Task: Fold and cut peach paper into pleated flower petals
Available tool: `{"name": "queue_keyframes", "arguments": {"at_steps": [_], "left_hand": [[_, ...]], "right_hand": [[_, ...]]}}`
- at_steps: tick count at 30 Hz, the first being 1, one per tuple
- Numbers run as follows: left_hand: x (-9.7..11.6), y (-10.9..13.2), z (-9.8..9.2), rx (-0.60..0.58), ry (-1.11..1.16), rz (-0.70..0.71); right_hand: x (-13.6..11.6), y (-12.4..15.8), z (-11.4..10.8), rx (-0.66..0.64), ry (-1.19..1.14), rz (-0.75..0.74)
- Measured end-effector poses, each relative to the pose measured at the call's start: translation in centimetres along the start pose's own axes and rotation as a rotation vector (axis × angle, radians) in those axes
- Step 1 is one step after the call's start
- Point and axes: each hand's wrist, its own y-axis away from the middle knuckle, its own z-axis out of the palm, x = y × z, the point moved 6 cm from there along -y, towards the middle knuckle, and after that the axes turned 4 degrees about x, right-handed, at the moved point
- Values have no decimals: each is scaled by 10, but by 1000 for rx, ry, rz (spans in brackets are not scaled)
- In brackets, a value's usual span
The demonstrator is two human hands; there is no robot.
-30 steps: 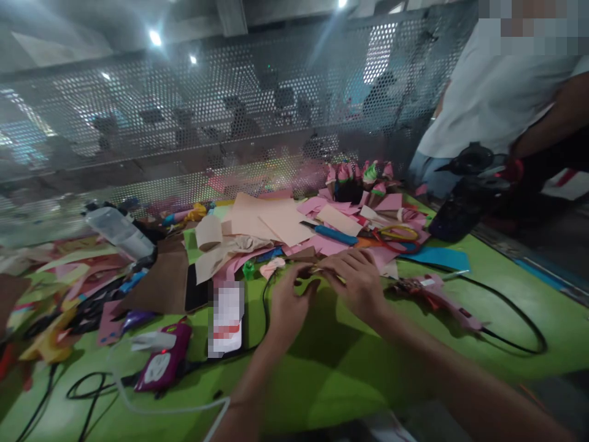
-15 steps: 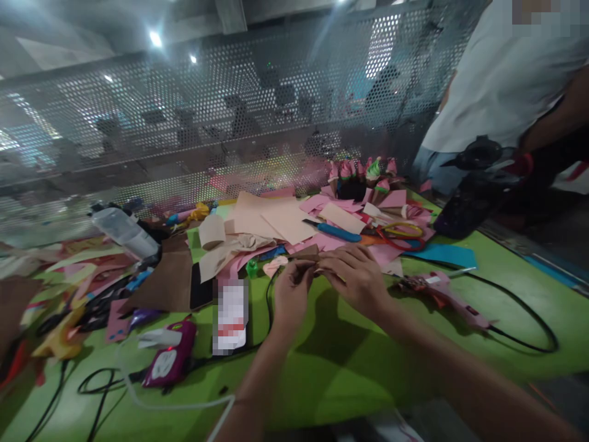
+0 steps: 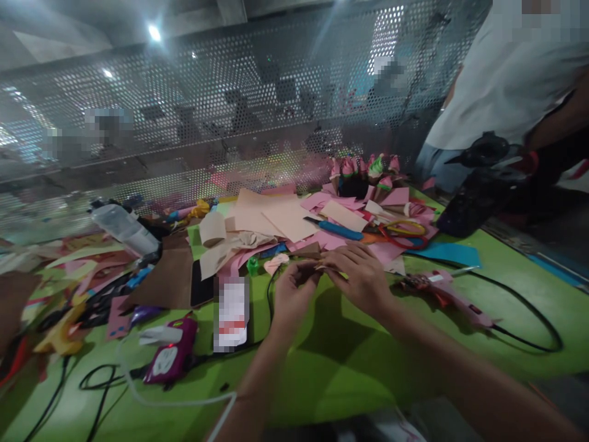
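Fingers (image 3: pixel 309 268) of L hand (image 3: pixel 293 296) curled, tips nearly together; those of R hand (image 3: pixel 361 276) bent, meeting them at frame ctr. Pale bit (image 3: pixel 319 266) at the tips, too small to ID; can't tell which hand grips it. Brown scrap (image 3: pixel 307 250) just above, glue gun (image 3: pixel 453 299) on bench (image 3: pixel 350 387), ctr right.

My left hand (image 3: pixel 298 293) and right hand (image 3: pixel 361 276) make two. I count one phone (image 3: pixel 232 313), one pink glue gun (image 3: pixel 453 301), one blue cutter (image 3: pixel 341 230), one purple box (image 3: pixel 172 356), one clear bottle (image 3: pixel 124 228) and one dark bottle (image 3: pixel 476 199). Paper sheets (image 3: pixel 285 215) and swirled cones (image 3: pixel 377 167) overlap too much for me to number.
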Motion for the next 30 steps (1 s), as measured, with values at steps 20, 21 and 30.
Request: {"name": "queue_keyframes", "arguments": {"at_steps": [20, 21, 30], "left_hand": [[-2, 0, -6, 101, -17, 16], [-1, 0, -7, 108, -26, 12], [4, -3, -21, 174, -82, 24]], "right_hand": [[-2, 6, 7, -11, -29, -13], [-2, 6, 7, -26, -46, -5], [25, -1, 0, -83, -375, 257]]}}
